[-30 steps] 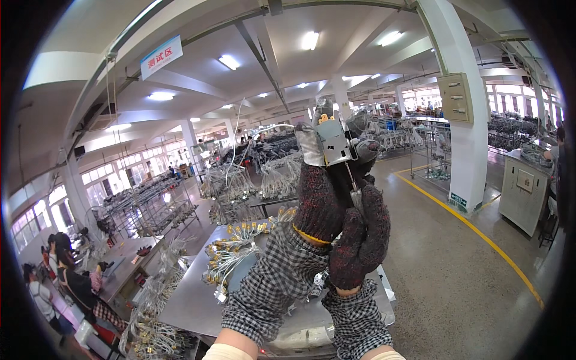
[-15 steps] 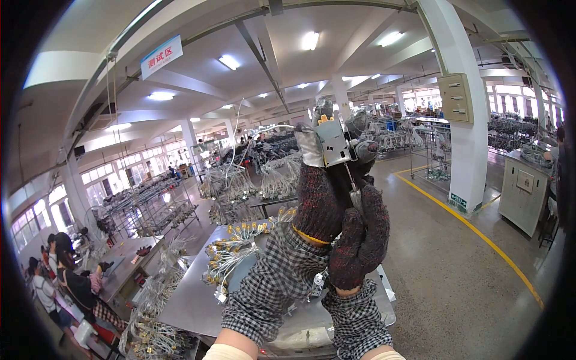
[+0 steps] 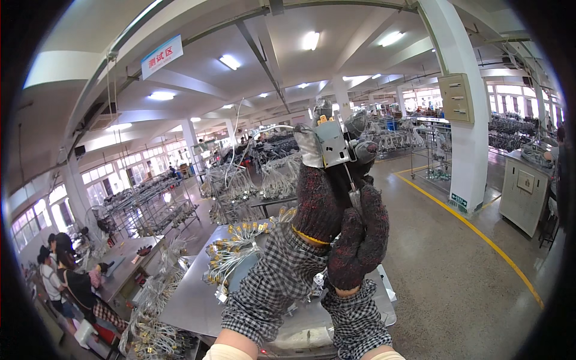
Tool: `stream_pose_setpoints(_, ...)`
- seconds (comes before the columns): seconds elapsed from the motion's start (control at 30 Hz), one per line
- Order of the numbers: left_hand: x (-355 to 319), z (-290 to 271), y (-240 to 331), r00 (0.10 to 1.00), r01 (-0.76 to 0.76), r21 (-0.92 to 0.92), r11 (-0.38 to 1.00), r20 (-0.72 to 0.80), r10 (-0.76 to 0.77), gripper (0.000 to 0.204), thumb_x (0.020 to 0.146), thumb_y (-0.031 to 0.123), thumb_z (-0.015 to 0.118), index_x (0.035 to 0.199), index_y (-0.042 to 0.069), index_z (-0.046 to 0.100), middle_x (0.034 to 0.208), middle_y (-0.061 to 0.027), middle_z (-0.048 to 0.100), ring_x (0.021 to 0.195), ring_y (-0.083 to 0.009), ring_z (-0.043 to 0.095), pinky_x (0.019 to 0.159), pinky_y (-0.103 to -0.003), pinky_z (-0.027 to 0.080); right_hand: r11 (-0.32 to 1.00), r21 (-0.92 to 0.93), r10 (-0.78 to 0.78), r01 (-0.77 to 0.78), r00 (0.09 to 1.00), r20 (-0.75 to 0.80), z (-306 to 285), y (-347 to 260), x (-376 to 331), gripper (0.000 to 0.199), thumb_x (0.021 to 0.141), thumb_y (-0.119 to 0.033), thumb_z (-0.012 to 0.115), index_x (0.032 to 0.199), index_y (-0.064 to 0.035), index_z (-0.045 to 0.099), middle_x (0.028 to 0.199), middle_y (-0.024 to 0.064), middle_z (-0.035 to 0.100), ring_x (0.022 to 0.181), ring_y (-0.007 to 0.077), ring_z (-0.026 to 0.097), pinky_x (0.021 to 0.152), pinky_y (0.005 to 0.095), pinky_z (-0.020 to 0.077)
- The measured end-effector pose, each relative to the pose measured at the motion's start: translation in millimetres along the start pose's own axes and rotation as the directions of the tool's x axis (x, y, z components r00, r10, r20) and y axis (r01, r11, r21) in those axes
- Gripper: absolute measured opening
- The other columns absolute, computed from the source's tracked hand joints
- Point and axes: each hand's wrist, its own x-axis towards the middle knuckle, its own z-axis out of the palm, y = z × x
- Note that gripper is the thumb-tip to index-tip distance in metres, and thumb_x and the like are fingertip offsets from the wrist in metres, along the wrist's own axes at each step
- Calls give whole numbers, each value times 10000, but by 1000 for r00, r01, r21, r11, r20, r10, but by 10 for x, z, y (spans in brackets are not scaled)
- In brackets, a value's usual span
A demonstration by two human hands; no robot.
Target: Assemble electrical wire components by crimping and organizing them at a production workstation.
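The left hand [image 3: 321,201], in a dark knit glove with grey-coated fingertips, is raised in front of the camera. Its fingers are closed around a small metal connector block [image 3: 332,144] with yellow terminals on top, held high above the desk [image 3: 198,300]. The glove covers the lower part of the block, so its full shape cannot be made out.

The right hand [image 3: 358,240], gloved the same way, sits just below and to the right of the left hand, touching it. Its fingers are curled shut around a thin metal tool [image 3: 353,189] whose shaft rises toward the underside of the block. The tip of the tool is hidden between the gloves, and whether it touches the block cannot be told.

Both forearms wear checked sleeves [image 3: 273,288] and enter from the lower edge, where they are cut off.

On the steel desk beneath lie bundles of wire harness [image 3: 237,252] with yellow ends, partly hidden behind the left sleeve. Other people [image 3: 63,282] stand at the far left, small and indistinct. A white pillar [image 3: 465,138] stands at the right.
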Motion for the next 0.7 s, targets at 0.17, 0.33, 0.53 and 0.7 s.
stream_pose_setpoints(0.17, -18, 32, -14, 1000, 6, -29, 1000, 8, -5, 723, 856, 717, 372, 1151, 81, 551, 968, -97, 671, 882, -210, 634, 674, -338, 503, 1000, -19, 4, -4, 1000, -6, -10, 18, 10, 308, 927, -62, 528, 1216, 43, 530, 1218, 191, 574, 1151, 309, 539, 979, 421, 421)
stream_pose_setpoints(0.33, 30, -57, -4, 1000, 4, 20, 1000, -3, -4, 747, 833, 743, 381, 1145, 86, 553, 940, -82, 662, 842, -203, 627, 665, -341, 497, 1000, -25, -14, 14, 1000, 8, 7, 1, 11, 306, 926, -67, 529, 1211, 45, 536, 1212, 193, 578, 1146, 314, 543, 976, 422, 420)
stream_pose_setpoints(0.53, 59, -109, -20, 993, 60, -92, 994, 104, -50, 715, 866, 673, 393, 1242, 71, 473, 1060, -115, 601, 947, -225, 582, 704, -367, 527, 999, -40, -6, 6, 1000, 18, -26, -35, 37, 303, 924, -74, 529, 1200, 51, 546, 1209, 196, 581, 1143, 319, 544, 977, 423, 418)
stream_pose_setpoints(0.7, -7, -19, 18, 1000, 11, 41, 999, -17, -11, 791, 807, 777, 371, 1158, 91, 554, 948, -66, 663, 815, -189, 621, 668, -330, 484, 999, -45, -8, 9, 1000, 27, 2, -7, 5, 305, 924, -87, 531, 1193, 56, 553, 1207, 198, 584, 1146, 322, 542, 976, 427, 417)
